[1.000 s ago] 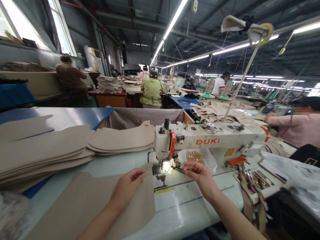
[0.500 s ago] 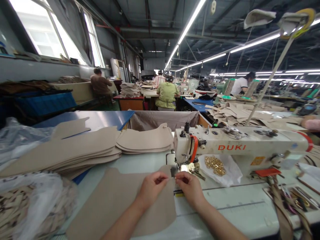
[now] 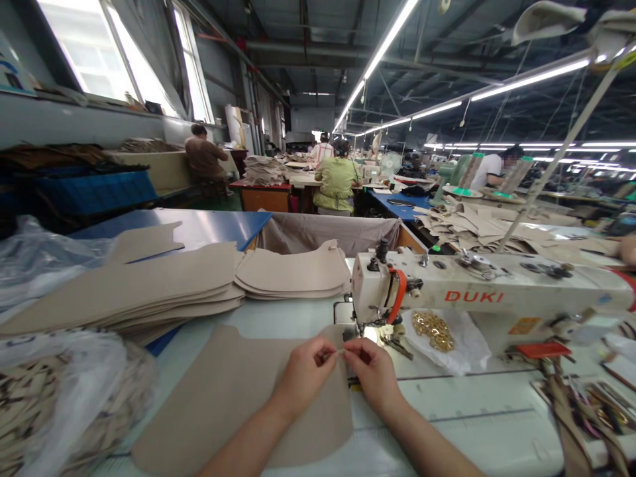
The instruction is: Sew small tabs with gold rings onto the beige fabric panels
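A beige fabric panel (image 3: 238, 397) lies flat on the pale table of a white sewing machine (image 3: 477, 285). Over the panel's right edge, my left hand (image 3: 311, 368) is pinched closed. My right hand (image 3: 370, 368) faces it, thumb and fingers pressed together just in front of the needle area. The fingertips of both hands nearly meet around something small and light-coloured, too tiny to make out. Behind the right hand, gold metal rings (image 3: 432, 330) rest in a white plastic bag (image 3: 470, 344).
Stacks of cut beige panels (image 3: 293, 268) lie behind at the left. A plastic bag of fabric strips (image 3: 74, 404) is at the near left. On the right, a tray of tools (image 3: 596, 404) has straps hanging over it. Co-workers (image 3: 338, 179) sit further back.
My two hands have come closer together, the right one moving left until the fingertips almost touch. The view has shifted slightly; the panel stays in place.
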A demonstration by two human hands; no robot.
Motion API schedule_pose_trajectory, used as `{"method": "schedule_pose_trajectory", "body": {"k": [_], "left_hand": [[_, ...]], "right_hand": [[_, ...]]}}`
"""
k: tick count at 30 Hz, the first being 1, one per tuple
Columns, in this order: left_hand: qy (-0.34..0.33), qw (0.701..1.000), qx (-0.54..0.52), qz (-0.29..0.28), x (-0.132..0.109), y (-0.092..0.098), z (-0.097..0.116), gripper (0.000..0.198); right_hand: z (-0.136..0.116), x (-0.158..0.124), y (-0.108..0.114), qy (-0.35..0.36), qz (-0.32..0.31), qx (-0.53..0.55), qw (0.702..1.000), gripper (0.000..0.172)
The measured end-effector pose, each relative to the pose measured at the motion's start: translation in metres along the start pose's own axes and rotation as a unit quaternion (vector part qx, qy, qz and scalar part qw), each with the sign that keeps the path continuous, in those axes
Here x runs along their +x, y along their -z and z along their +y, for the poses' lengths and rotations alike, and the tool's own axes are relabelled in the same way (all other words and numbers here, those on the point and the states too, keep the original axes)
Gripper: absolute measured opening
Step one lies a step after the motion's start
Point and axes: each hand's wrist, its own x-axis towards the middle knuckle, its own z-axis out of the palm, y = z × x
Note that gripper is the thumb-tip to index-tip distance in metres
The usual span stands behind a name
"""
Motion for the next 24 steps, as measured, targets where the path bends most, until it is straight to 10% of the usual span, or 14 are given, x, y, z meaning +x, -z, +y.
{"method": "schedule_pose_trajectory", "body": {"k": [9, 24], "left_hand": [[0.016, 0.998, -0.057, -0.017, -0.001, -0.003, -0.002, 0.01], [0.108, 0.966, -0.213, -0.096, 0.006, 0.005, 0.005, 0.025]], "right_hand": [[-0.012, -0.008, -0.002, 0.102, -0.037, -0.096, 0.989, 0.014], [-0.001, 0.002, 0.008, -0.076, -0.036, 0.121, 0.989, 0.033]]}}
